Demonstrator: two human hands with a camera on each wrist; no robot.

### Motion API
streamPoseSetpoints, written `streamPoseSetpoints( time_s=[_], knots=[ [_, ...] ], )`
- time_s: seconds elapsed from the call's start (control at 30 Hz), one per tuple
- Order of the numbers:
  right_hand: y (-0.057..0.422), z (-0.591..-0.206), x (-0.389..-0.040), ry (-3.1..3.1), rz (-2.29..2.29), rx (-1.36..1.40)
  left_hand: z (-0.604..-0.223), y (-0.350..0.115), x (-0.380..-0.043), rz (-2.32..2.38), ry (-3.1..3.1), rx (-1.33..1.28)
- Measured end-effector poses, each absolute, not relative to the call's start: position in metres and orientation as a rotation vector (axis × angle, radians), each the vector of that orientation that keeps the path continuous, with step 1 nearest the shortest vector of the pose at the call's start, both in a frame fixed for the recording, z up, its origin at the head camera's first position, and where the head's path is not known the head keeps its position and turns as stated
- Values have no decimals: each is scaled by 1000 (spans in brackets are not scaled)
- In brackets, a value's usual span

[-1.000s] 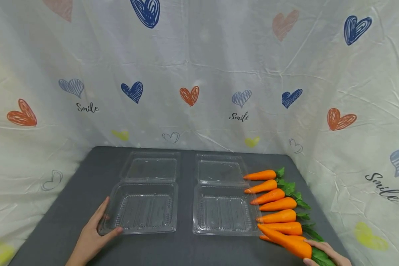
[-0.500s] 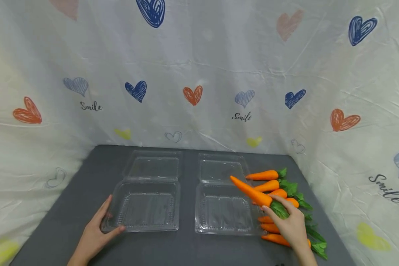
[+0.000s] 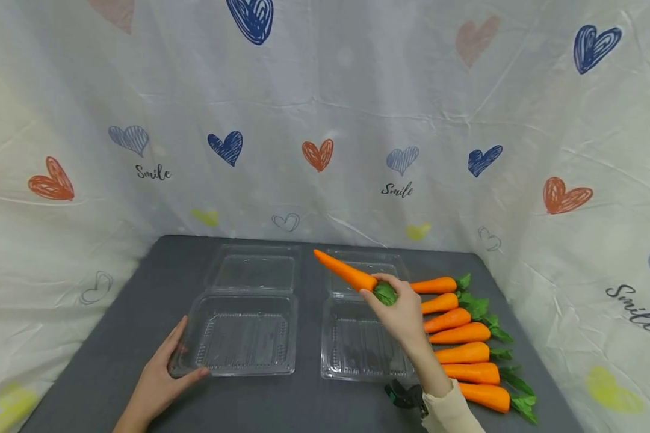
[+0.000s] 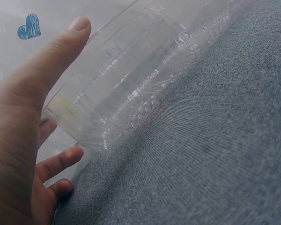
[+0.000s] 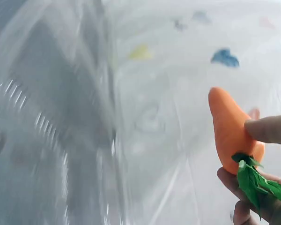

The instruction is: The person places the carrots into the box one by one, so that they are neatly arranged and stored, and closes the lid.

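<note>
While the right hand (image 3: pixel 403 311) is pinching an orange carrot (image 3: pixel 343 270) between thumb and fingers near its leafy end, the left hand (image 3: pixel 156 377) is lying with thumb and fingers spread wide around the near left corner of a clear plastic container (image 3: pixel 241 346). Its thumb is pointing along the near rim and its fingers are reaching along the left side; through the see-through wall it is hard to tell which fingertips are touching. The held carrot is hanging tilted in the air, its slim tip pointing away and to the left, and its green leaves (image 3: pixel 386 293) are showing beside the thumb. Behind that hand, a pale sleeve (image 3: pixel 451 412) is covering the forearm, and a black device (image 3: pixel 403 396) is sitting just beside it. A second container (image 3: pixel 352 361) is standing to the right of the first, a gap separating them, and both lids (image 3: pixel 256 273) are lying folded back on the far side. Farther right, seven more carrots (image 3: pixel 468 373) are lying in a row, leaves turned right. Everything is resting on a dark grey table (image 3: pixel 309 409), while a pale curtain (image 3: pixel 325 72) printed with hearts is hanging behind
</note>
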State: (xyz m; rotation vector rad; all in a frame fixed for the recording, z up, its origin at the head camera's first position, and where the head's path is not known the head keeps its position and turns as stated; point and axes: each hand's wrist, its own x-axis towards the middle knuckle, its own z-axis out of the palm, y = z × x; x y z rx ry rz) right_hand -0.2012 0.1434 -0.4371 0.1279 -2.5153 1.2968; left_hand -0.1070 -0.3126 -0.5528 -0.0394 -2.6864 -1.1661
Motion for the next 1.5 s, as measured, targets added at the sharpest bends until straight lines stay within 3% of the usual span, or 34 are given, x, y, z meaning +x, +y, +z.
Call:
streamPoseSetpoints(
  time_s=[0.3,0.73,1.3,1.5],
  knots=[
    [63,-430,-235,-2539,1368,386,-553,-312,-111,-1165,-2675,-52],
    [-11,-470,-243,-2718,1416,578,-553,-304,-119,-1240,-2687,-56],
    [-56,-494,-227,-2915,445,681,-550,-312,-107,-1255,-2749,40],
    [-57,-497,-224,-2867,325,707,-549,-311,-107,-1227,-2767,47]
  ],
)
